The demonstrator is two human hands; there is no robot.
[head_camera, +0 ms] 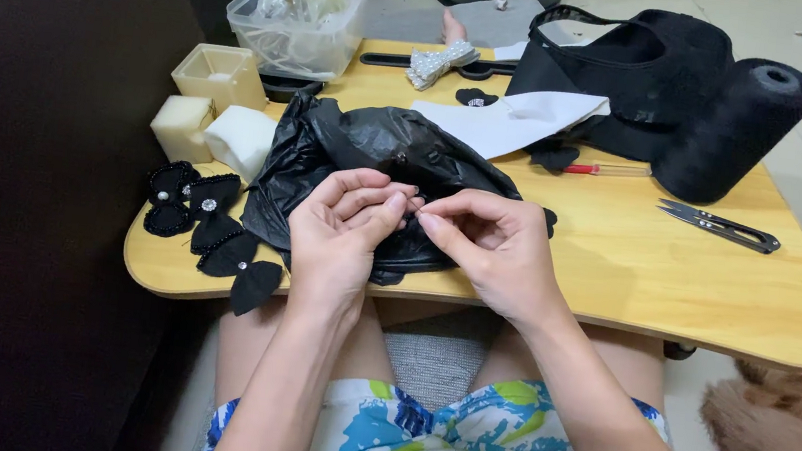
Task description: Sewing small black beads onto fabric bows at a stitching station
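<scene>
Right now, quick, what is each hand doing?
Left hand: grip pinched shut on something too small to identify, over the crumpled black plastic bag.
Right hand: grip pinched shut at the same spot, fingertips meeting the left's.

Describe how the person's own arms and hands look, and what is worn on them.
Both forearms are bare, with no sleeves in view. The left hand and right hand wear no gloves; no rings, watch or bracelets show. The fingernails are short and unpainted.

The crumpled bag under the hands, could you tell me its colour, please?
Glossy black bag, clearest in the head view.
</scene>
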